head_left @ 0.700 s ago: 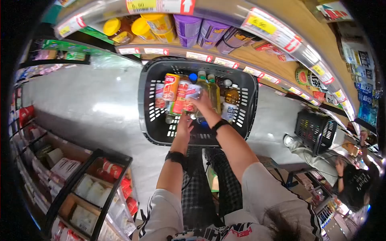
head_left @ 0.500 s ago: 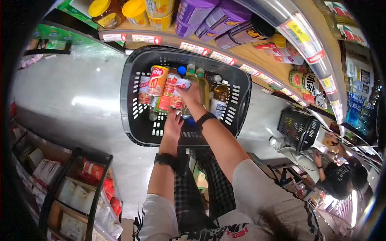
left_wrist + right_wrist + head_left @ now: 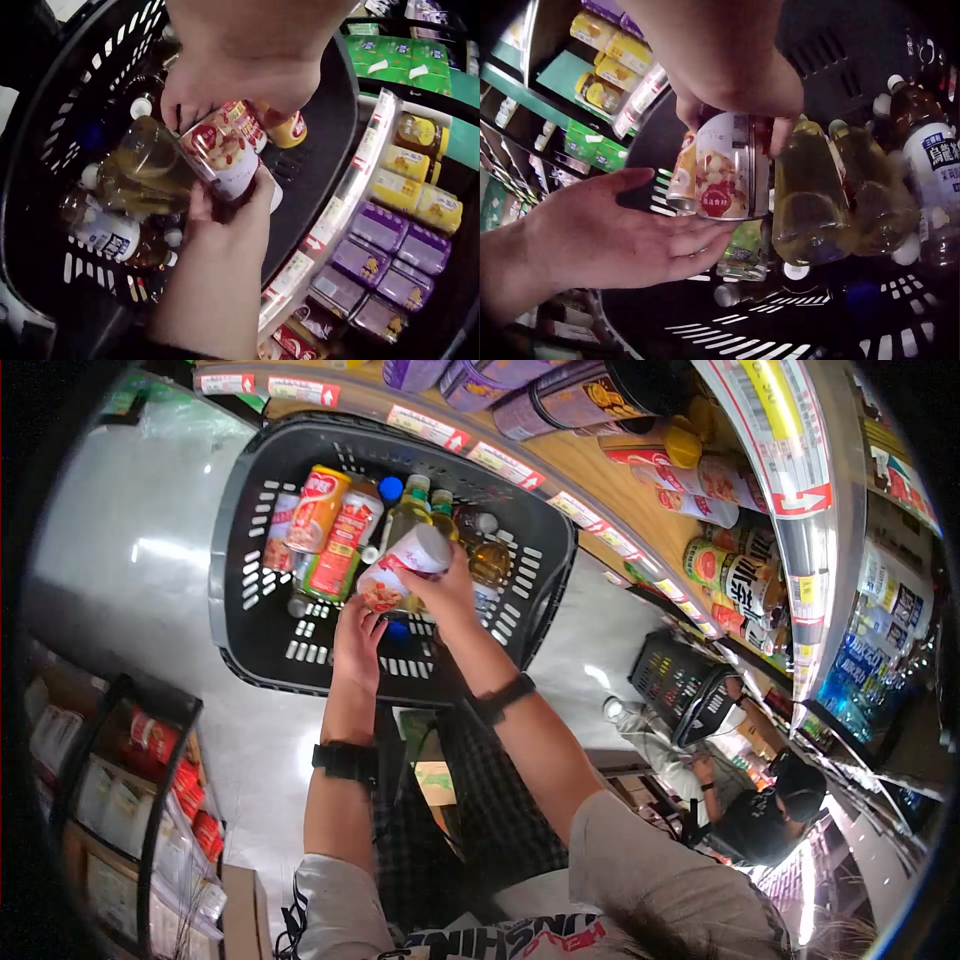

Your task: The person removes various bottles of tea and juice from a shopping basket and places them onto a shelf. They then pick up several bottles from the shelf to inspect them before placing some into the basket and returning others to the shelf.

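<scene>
A printed can with a white lid point(image 3: 405, 565) is tilted above a black basket point(image 3: 262, 672). My right hand point(image 3: 447, 595) grips it near the lid, thumb and fingers on either side of the can point(image 3: 721, 165). Against the can's lower end rest the fingertips of my left hand point(image 3: 357, 648); in the right wrist view that hand point(image 3: 622, 232) has nearly straight fingers. Inside the basket lie an orange can point(image 3: 317, 510), a red-labelled container point(image 3: 342, 548), yellowish bottles point(image 3: 810, 202) and a dark bottle with a white label point(image 3: 934, 172).
A shelf edge with price tags point(image 3: 505, 462) runs along the basket's far side, purple tubs point(image 3: 379, 225) behind it. Low bins point(image 3: 115, 800) stand at the left. Another person point(image 3: 765, 815) is at the right, near a second black basket point(image 3: 672, 685).
The white-lidded can has risen out from among the other items, with my right hand gripping it and my left hand at its lower end. The basket and shelf have shifted left in the head view.
</scene>
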### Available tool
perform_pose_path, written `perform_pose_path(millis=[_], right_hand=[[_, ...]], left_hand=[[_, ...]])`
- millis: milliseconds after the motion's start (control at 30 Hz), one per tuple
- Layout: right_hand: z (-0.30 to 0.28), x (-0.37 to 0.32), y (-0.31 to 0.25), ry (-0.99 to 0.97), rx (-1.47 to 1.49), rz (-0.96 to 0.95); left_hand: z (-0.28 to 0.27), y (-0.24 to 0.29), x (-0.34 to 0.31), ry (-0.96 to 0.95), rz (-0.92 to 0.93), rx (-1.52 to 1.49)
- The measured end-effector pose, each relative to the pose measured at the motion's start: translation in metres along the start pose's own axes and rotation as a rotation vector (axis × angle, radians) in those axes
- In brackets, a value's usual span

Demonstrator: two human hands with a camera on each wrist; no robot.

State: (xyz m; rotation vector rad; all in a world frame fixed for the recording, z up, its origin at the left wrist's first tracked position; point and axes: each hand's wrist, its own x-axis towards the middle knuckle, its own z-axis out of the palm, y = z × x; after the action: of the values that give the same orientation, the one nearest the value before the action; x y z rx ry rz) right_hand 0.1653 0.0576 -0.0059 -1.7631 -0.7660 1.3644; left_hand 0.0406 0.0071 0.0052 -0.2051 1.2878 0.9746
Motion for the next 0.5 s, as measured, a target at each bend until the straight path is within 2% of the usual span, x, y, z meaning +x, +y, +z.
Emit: perform_pose_path(millis=[33,67,133,200,267,333,433,467,500], right_hand=[[-0.02,-0.003,-0.003,-0.037,-0.023,-0.1],[-0.036,-0.02,-0.043,-0.016,0.013,0.044],[-0.083,-0.023,-0.051,-0.02,-0.097,-0.07],[-0.123,-0.027,-0.073,0.013,0.061,-0.156],[-0.162,-0.023,-0.108,0.089,-0.1,-0.208],[-0.204,-0.012,-0.126,0.138,-0.199,-0.28],[-0.225,0.003,-0.147,0.265,-0.269,-0.519],[-0.234,0.013,-0.151,0.296,-0.325,-0.573],[-0.239,0.021,-0.158,0.362,-0.535,-0.591]], left_hand=[[0.01,-0.013,-0.007,-0.033,0.04,-0.027],[0.021,-0.024,-0.014,-0.066,0.082,-0.05],[0.068,-0.037,-0.036,-0.079,0.093,-0.078],[0.105,-0.054,-0.048,-0.196,0.146,-0.002],[0.153,-0.057,-0.065,-0.35,0.131,-0.084],[0.182,-0.091,-0.052,-0.511,0.227,0.009],[0.224,-0.085,-0.074,-0.434,0.081,0.041],[0.227,-0.085,-0.073,-0.464,0.086,0.073],[0.23,-0.085,-0.071,-0.493,0.09,0.106]])
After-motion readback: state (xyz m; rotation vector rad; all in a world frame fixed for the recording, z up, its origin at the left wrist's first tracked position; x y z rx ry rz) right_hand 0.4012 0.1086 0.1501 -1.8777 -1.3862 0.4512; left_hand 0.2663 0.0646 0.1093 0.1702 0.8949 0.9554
